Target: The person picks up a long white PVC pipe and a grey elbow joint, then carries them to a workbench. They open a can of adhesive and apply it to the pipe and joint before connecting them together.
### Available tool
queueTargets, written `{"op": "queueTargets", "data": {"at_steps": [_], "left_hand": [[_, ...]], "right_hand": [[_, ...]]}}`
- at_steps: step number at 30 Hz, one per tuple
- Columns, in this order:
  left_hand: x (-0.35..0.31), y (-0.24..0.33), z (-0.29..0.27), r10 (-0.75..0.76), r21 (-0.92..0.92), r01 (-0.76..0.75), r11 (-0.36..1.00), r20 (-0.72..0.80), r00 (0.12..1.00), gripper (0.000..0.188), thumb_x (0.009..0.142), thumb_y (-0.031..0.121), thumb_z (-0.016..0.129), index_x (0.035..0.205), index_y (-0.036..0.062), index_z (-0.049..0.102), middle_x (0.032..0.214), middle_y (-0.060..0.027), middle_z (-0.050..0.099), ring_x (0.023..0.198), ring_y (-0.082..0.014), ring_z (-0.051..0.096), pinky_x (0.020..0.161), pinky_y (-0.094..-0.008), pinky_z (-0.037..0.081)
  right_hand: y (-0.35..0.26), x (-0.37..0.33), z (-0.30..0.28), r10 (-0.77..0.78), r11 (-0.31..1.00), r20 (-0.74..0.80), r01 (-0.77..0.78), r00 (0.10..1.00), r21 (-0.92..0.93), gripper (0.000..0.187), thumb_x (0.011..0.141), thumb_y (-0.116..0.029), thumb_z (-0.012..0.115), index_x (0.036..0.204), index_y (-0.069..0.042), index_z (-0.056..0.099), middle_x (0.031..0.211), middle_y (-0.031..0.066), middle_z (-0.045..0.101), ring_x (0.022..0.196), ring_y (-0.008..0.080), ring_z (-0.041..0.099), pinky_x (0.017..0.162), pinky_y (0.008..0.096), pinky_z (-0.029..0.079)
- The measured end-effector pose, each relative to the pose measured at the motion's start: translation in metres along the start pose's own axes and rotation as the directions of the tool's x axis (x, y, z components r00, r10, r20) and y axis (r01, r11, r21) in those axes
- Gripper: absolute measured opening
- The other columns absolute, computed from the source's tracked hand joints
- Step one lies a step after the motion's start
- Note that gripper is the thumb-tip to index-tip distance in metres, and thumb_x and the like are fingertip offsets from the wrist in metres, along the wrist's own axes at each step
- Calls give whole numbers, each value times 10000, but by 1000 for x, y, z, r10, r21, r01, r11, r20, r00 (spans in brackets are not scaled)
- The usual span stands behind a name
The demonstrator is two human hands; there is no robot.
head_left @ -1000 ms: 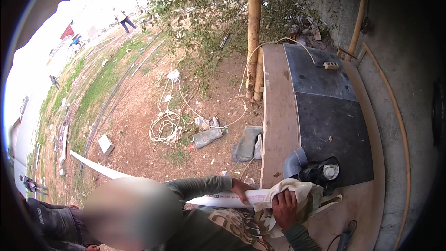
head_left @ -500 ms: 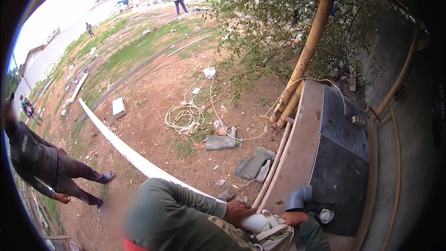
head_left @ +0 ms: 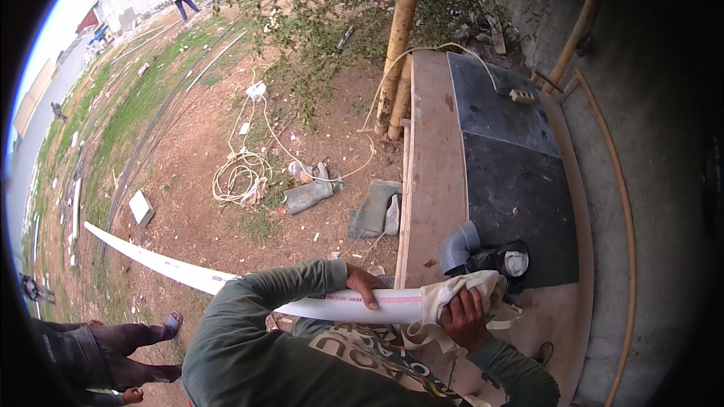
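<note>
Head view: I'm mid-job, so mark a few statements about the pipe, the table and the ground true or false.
1. A co-worker's hand touches the white pipe. True.
2. No cloth touches the pipe. False: an off-white cloth is around its right-hand part.
3. A grey elbow fitting rests on the table. True.
4. No cable coil is in view. False: a cream coil lies on the ground.
</note>
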State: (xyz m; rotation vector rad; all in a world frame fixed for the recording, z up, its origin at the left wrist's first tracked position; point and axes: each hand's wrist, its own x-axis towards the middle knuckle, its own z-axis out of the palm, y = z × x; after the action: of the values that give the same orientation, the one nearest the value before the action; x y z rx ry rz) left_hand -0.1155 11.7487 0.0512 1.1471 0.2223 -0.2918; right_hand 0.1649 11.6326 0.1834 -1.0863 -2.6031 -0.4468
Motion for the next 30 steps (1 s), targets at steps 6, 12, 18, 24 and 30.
{"op": "queueTargets", "data": {"at_steps": [6,12,18,24,30], "left_hand": [[-10,68,58,-193,466,315,826,-292,937,928,627,377,878,1374,15,463,1221,-203,643,1120,-333,633,1001,-423,479],[1,62,109,293,699,532,478,-698,653,776,646,512,858,1118,8,505,962,-216,662,926,-395,659,841,-497,505],[23,18,99,421,670,640,376,-739,527,704,628,476,838,1064,28,516,1012,-188,606,959,-366,588,840,-488,445],[26,21,100,413,695,573,434,-719,558,650,663,465,828,1043,33,524,971,-186,622,928,-384,606,836,-490,447],[13,31,83,354,703,517,488,-701,620,645,636,409,848,1051,36,524,986,-195,638,966,-385,623,869,-497,459]], "right_hand": [[52,7,7,-38,694,684,-473,728,543,485,617,-280,794,980,6,647,1015,189,666,1052,354,635,917,426,501],[98,-10,110,-335,171,609,-590,718,789,537,885,-336,701,1293,-1,599,1240,143,670,1091,198,634,917,380,498],[45,-69,120,-17,-754,868,-576,496,315,468,917,-216,719,1323,-24,588,1267,77,643,1092,126,619,942,291,506],[38,-86,105,186,-471,767,-629,614,618,673,810,-294,781,1368,0,547,1264,117,652,1087,172,639,933,334,506],[74,-76,44,436,389,666,-794,606,467,400,715,-204,760,1026,23,653,995,227,697,962,347,679,847,442,527]]}}
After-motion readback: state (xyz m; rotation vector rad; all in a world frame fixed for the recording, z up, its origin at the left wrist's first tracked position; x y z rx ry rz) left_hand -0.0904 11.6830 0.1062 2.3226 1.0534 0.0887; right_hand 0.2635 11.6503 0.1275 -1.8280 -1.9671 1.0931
